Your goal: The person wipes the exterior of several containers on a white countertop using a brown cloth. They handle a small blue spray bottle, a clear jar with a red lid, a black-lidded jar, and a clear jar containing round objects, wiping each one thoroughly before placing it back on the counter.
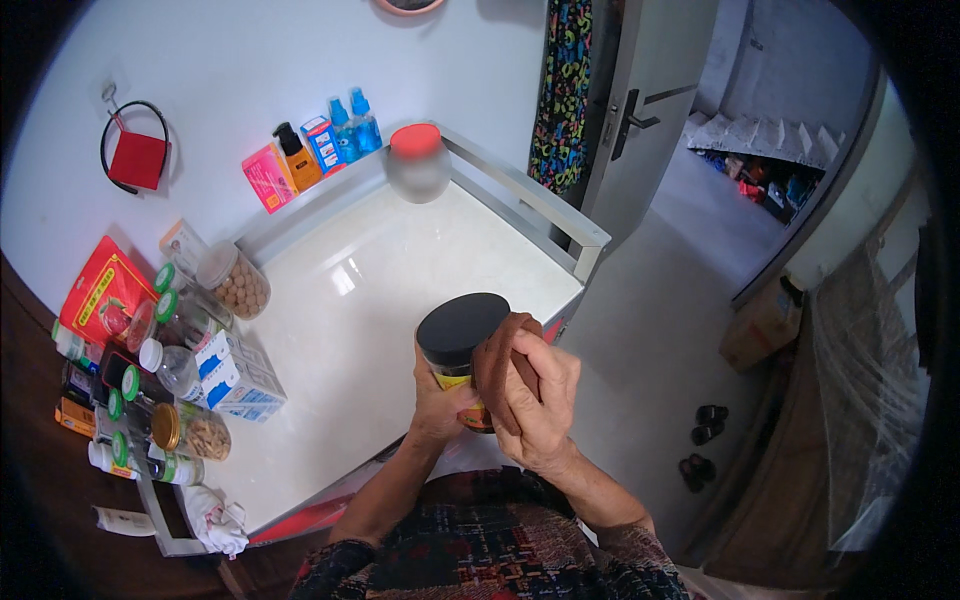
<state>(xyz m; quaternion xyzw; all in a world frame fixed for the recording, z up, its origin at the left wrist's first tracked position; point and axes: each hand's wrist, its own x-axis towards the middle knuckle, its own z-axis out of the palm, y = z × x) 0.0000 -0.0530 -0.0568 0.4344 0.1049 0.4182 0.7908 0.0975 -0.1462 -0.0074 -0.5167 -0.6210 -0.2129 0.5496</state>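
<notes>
My left hand [441, 401] grips a jar [459, 330] with a black lid and a yellow-orange label, tilted a little in front of my chest. A folded brown cloth [499, 375] is in my right hand [541, 397], pressed against the right side of the jar and its lid edge. The cloth hides part of the jar's side. Both hands are near the front edge of the white tabletop [337, 360].
Several jars stand at the left, among them one of round nuts [244, 289], by a white-blue carton [238, 379]. A red-lidded jar [420, 169] stands at the far corner. A metal rail [525, 191] borders the table. A white cloth [216, 520] lies at the near left corner.
</notes>
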